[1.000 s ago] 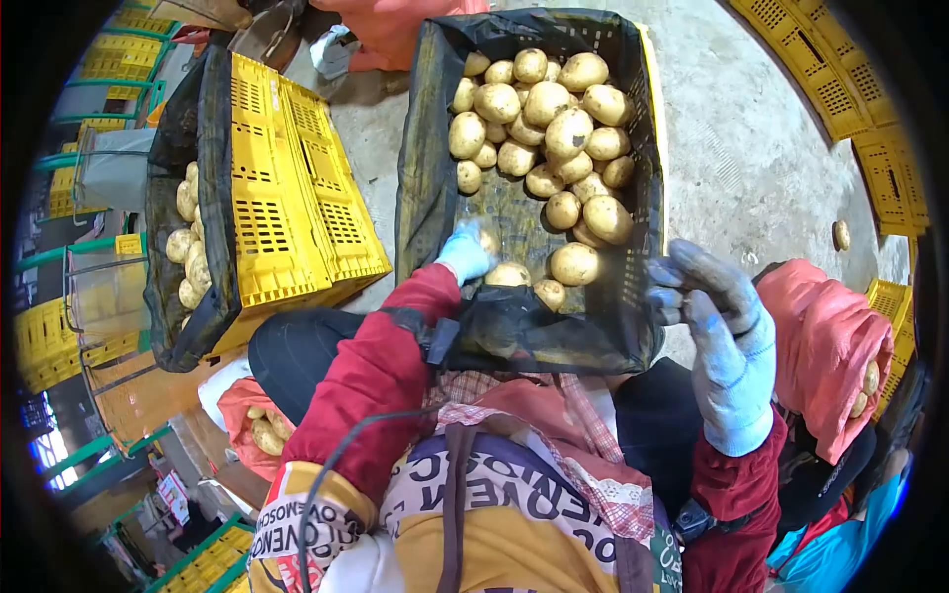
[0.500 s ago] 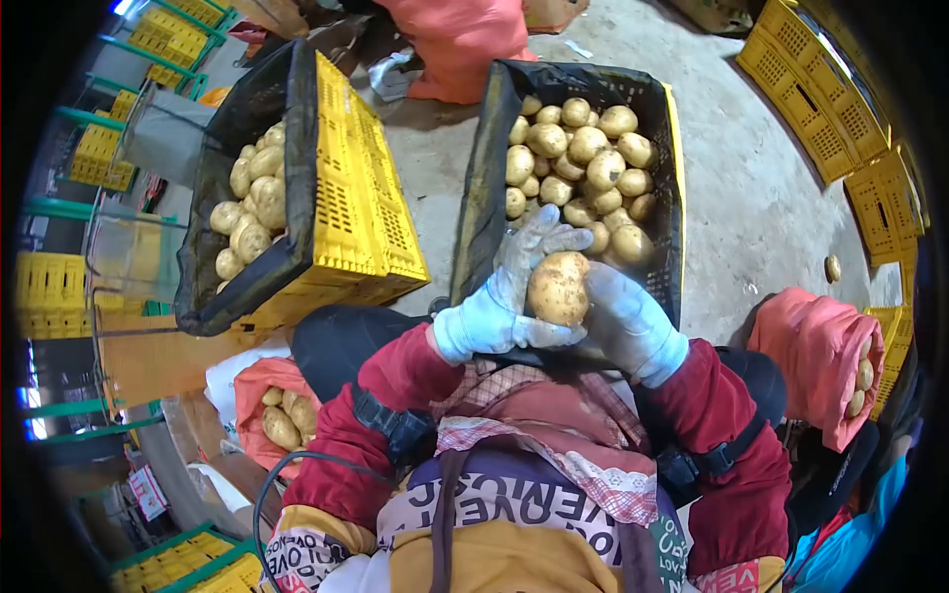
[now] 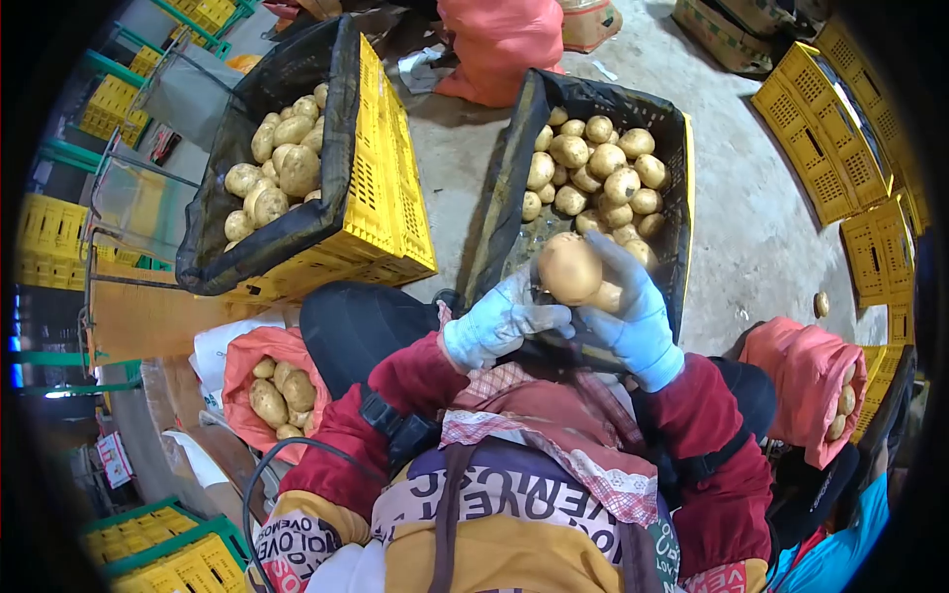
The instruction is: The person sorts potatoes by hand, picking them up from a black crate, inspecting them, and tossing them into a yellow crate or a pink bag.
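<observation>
Over the near end of the black-lined crate [image 3: 689,188], a big, round potato [image 3: 570,269] sits between two hands in pale cloth gloves. The left hand [image 3: 502,324] is at its lower left side, and the right hand [image 3: 641,321] is at its right, with fingers bent. Both hands curve around it, but blur hides which one grips it, so I cannot tell. It looks as wide as it is long, with smooth tan skin. A paler potato [image 3: 605,296] shows just beside it, near the right thumb; I cannot tell if they touch. Past the hands, lumpy potatoes [image 3: 605,160] lie heaped in the crate. To the left, a tilted yellow crate [image 3: 390,178] with small holes holds more, and a soft red sack [image 3: 234,381] has some too.
</observation>
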